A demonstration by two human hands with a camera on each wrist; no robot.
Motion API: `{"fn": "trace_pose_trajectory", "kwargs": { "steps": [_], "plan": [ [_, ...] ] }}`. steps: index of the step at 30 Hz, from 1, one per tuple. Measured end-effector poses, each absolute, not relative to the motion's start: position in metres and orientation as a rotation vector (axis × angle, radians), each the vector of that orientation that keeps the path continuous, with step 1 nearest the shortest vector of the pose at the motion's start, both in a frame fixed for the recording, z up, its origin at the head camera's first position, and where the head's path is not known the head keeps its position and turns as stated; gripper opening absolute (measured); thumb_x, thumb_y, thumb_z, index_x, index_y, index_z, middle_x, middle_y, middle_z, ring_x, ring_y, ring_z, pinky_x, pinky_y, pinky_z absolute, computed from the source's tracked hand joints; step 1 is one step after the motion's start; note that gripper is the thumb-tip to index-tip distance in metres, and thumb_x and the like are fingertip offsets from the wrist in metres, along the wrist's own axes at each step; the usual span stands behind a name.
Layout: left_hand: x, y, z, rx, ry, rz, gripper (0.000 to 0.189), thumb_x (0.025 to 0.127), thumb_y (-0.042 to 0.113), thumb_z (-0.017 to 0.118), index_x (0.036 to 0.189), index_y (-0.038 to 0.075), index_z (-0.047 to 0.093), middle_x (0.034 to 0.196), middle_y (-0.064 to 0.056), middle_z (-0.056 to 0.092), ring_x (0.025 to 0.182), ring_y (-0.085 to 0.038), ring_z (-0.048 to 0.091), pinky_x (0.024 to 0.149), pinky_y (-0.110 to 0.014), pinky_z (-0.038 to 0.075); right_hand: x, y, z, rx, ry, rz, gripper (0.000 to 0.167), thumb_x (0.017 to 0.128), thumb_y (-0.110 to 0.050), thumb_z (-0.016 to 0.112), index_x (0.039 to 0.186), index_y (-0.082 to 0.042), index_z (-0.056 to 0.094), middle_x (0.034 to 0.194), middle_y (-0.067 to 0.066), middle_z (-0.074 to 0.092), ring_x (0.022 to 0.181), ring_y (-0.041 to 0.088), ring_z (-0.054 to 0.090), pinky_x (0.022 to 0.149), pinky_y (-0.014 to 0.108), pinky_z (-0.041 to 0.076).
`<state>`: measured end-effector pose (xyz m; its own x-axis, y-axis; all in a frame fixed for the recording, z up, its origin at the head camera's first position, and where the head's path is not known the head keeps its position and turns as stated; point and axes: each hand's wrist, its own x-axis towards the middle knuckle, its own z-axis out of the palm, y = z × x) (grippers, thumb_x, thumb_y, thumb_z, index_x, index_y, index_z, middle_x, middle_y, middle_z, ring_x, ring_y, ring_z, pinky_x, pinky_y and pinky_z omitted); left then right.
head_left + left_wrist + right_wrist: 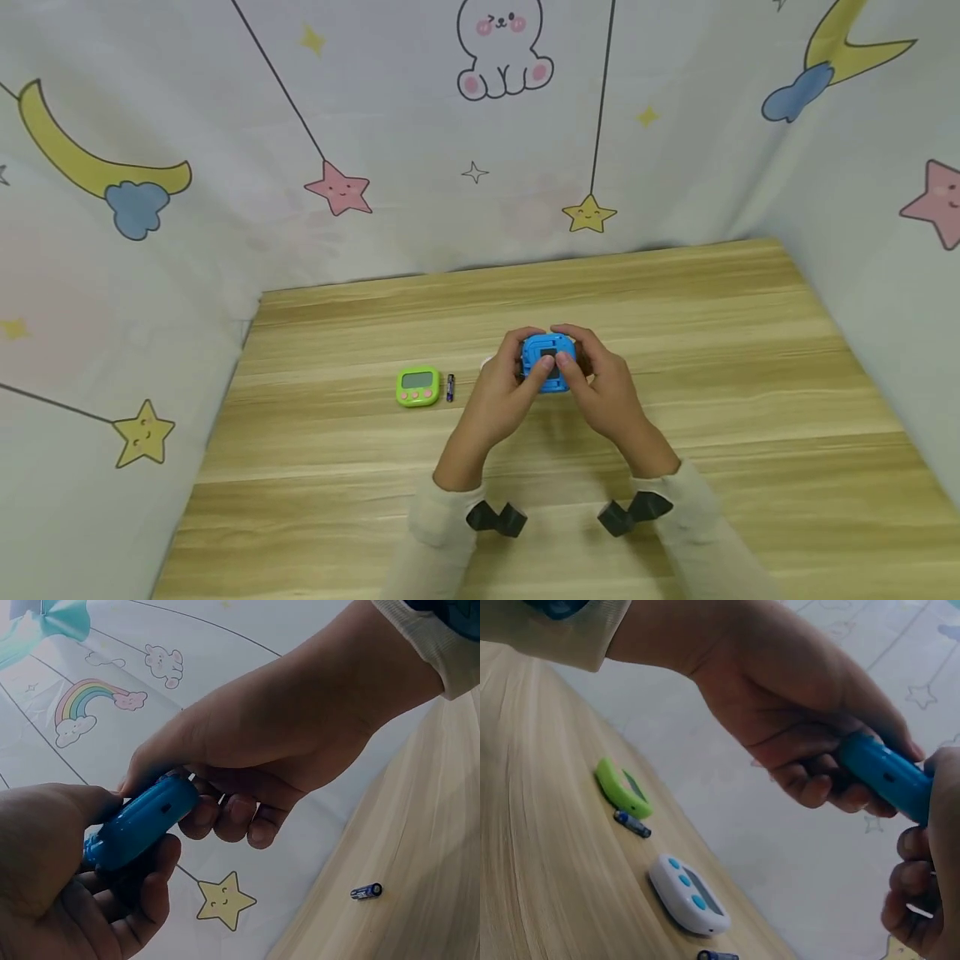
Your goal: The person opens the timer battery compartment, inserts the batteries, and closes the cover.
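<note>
My left hand (495,396) and right hand (609,393) together grip a small blue digital timer (553,341), raised over the wooden table. Its back faces up, with a dark rectangular area in the middle. Both thumbs press on that back near its centre, while the other fingers curl round the sides. In the left wrist view the blue timer (146,821) shows edge-on between the two hands. Its underside is hidden by the fingers.
Left of the hands lie a green timer (417,387) and a battery (450,387). A white timer with blue buttons (686,892) rests near another battery (718,955); in the head view my left hand mostly hides it. Printed cloth (420,225) hangs round the table.
</note>
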<state>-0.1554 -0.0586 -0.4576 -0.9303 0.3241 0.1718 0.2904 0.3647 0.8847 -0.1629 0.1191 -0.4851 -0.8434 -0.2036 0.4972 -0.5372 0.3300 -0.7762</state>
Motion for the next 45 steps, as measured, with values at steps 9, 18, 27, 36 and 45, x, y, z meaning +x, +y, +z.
{"fn": "trace_pose_trajectory", "kwargs": {
  "steps": [9, 18, 27, 36, 45],
  "plan": [
    [-0.152, -0.052, -0.457, 0.653, 2.650, 1.588, 0.042, 0.105, 0.040, 0.038, 0.137, 0.013, 0.038, 0.101, -0.007, 0.060, 0.078, -0.016, 0.058, 0.066, -0.028, 0.051, -0.163, 0.118, -0.485, 0.713, -2.228, 1.452, 0.028, 0.103, -0.017, 0.050, 0.130, -0.010, 0.055, 0.057, -0.009, 0.044, 0.044, 0.005, 0.038, 0.041, 0.022, 0.034],
    [-0.153, -0.049, -0.459, 0.670, 2.680, 1.586, 0.041, 0.107, 0.038, 0.035, 0.141, 0.015, 0.036, 0.092, -0.006, 0.058, 0.066, -0.014, 0.056, 0.059, -0.027, 0.050, -0.161, 0.115, -0.482, 0.676, -2.264, 1.547, 0.032, 0.101, -0.004, 0.047, 0.132, -0.013, 0.049, 0.057, -0.009, 0.047, 0.043, 0.005, 0.036, 0.039, 0.026, 0.033],
    [-0.152, -0.048, -0.457, 0.668, 2.696, 1.564, 0.042, 0.107, 0.035, 0.035, 0.138, 0.008, 0.037, 0.088, -0.007, 0.057, 0.062, -0.013, 0.055, 0.057, -0.025, 0.050, -0.160, 0.114, -0.480, 0.642, -2.326, 1.447, 0.027, 0.103, -0.013, 0.046, 0.130, -0.011, 0.049, 0.061, -0.009, 0.043, 0.046, 0.006, 0.036, 0.043, 0.027, 0.034],
    [-0.153, -0.047, -0.457, 0.644, 2.719, 1.518, 0.042, 0.107, 0.036, 0.034, 0.137, 0.006, 0.037, 0.084, -0.006, 0.056, 0.062, -0.014, 0.054, 0.056, -0.026, 0.050, -0.160, 0.113, -0.479, 0.652, -2.334, 1.391, 0.026, 0.104, -0.013, 0.045, 0.130, -0.009, 0.049, 0.064, -0.006, 0.043, 0.048, 0.007, 0.035, 0.044, 0.026, 0.034],
    [-0.151, -0.048, -0.455, 0.626, 2.728, 1.470, 0.042, 0.107, 0.036, 0.034, 0.137, 0.006, 0.037, 0.097, -0.011, 0.059, 0.074, -0.017, 0.058, 0.066, -0.028, 0.052, -0.156, 0.112, -0.476, 0.637, -2.383, 1.348, 0.026, 0.104, -0.010, 0.044, 0.129, -0.006, 0.049, 0.072, 0.000, 0.051, 0.056, 0.011, 0.043, 0.049, 0.028, 0.040]
  ]
}}
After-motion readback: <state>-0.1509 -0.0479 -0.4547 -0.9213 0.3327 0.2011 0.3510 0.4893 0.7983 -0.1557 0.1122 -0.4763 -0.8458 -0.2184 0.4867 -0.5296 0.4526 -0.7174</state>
